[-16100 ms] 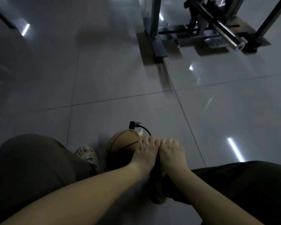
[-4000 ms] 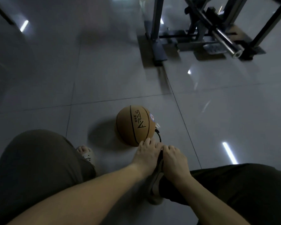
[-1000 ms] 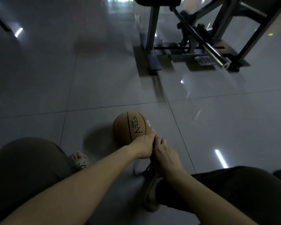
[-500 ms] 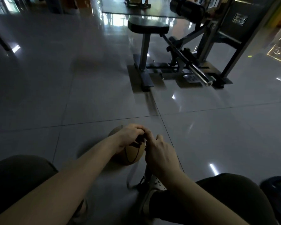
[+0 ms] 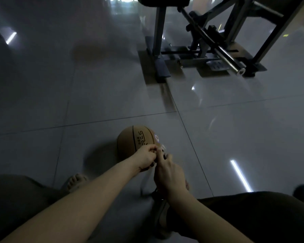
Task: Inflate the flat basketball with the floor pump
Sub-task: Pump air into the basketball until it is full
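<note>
The basketball [image 5: 136, 140] sits round on the glossy tiled floor [image 5: 235, 137]. At its near right side the left hand [image 5: 146, 158] and right hand [image 5: 168, 171] meet, fingers curled, both pinching a small dark fitting [image 5: 163, 156] against the ball (too dim to say just what it is). Nearer than the ball are two sandalled feet; well beyond it stands a gym machine [image 5: 209, 44].
</note>
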A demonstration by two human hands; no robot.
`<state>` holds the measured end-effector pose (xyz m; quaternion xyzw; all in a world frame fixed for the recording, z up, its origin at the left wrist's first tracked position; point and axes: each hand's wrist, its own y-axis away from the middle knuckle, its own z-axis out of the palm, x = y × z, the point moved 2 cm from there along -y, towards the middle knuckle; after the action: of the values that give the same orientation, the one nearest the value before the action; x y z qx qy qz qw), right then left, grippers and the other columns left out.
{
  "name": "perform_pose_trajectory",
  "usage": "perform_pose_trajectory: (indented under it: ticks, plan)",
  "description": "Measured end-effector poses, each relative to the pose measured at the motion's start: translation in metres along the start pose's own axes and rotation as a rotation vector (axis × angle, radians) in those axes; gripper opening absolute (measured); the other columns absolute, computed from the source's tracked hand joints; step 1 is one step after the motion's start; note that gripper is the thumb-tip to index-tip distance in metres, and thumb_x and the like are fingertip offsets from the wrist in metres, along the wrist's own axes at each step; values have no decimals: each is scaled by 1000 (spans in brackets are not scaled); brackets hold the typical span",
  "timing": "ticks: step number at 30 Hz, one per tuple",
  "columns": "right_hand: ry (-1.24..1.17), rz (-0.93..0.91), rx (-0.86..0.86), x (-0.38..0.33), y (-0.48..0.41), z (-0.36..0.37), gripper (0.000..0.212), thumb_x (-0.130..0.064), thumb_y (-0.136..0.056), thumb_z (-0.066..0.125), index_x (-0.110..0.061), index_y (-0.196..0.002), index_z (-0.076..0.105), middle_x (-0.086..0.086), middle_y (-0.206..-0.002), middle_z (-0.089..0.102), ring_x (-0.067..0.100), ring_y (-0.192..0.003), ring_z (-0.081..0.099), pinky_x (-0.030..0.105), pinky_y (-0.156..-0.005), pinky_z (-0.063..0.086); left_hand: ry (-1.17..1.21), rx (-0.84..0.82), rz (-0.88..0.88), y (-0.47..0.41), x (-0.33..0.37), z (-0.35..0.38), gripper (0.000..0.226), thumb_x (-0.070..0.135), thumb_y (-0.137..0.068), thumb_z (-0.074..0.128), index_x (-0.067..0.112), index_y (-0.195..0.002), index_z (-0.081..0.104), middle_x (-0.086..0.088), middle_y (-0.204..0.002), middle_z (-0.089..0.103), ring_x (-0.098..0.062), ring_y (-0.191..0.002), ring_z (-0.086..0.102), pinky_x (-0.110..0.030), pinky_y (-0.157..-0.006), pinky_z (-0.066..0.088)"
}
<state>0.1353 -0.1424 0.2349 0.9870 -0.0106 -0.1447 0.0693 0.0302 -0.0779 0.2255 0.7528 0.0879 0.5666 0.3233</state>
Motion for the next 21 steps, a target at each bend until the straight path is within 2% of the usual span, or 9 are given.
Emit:
perform_pose_trajectory:
  ticks: [2,4,8,11,13,15,17,19,21]
  plan:
    - [4,-6,-23,2,-8,11,53,-21,-100,39,-25,-148,17,10,-115,49,29,-76,62,35,-54,39,-1,46,-22,-7,-7,1,26,9,-94,50,24,-97,72,-16,-95,72,-24,-78,61,-33,-69,48]
    - [22,-14,-48,6,-12,19,53,-22,-101,38,-24,-149,16,11,-120,49,28,-75,61,35,-55,41,-27,83,-34,-12,-12,2,25,9,-97,50,21,-103,72,-10,-90,70,-22,-72,60,-30,-65,51]
    - [-33,12,-93,13,-4,27,55,-22,-101,38,-30,-150,14,12,-132,43,24,-66,54,35,-54,42,-117,98,-47,-17,-23,9,20,15,-94,56,25,-97,73,-5,-97,72,-27,-95,68,-41,-88,58]
    - [-89,3,-112,16,3,24,58,-21,-101,40,-33,-151,13,12,-136,41,26,-76,59,35,-57,44,-108,116,-83,-3,-15,14,22,12,-97,53,17,-99,74,-7,-86,71,-28,-82,67,-38,-73,58]
    - [-94,-18,-107,15,7,12,57,-20,-100,41,-34,-150,15,12,-129,47,27,-78,59,37,-61,47,-85,102,-119,10,-4,17,26,7,-96,50,16,-99,74,-11,-81,67,-27,-72,61,-33,-64,51]
    - [-85,-40,-82,13,11,-6,56,-20,-100,41,-32,-149,16,13,-121,50,26,-72,52,39,-60,45,-68,92,-128,22,9,19,29,4,-96,48,16,-99,74,-13,-85,68,-26,-74,61,-32,-65,50]
    - [-74,-56,-31,9,14,-32,56,-20,-99,43,-29,-148,19,14,-117,51,29,-72,51,36,-58,37,-47,84,-75,31,27,19,30,2,-96,45,12,-105,73,-18,-98,70,-28,-82,66,-35,-68,54]
    - [-62,-93,9,3,14,-64,53,-19,-97,46,-27,-144,25,13,-110,54,33,-77,58,36,-59,38,-64,100,6,41,51,13,29,3,-98,45,5,-114,69,-20,-107,69,-29,-89,67,-33,-69,55]
    - [-53,-152,44,-5,12,-98,46,-17,-95,49,-26,-137,31,11,-104,56,34,-80,61,38,-60,42,-63,128,72,53,76,5,29,4,-101,43,2,-118,66,-17,-101,68,-24,-82,65,-30,-64,53]
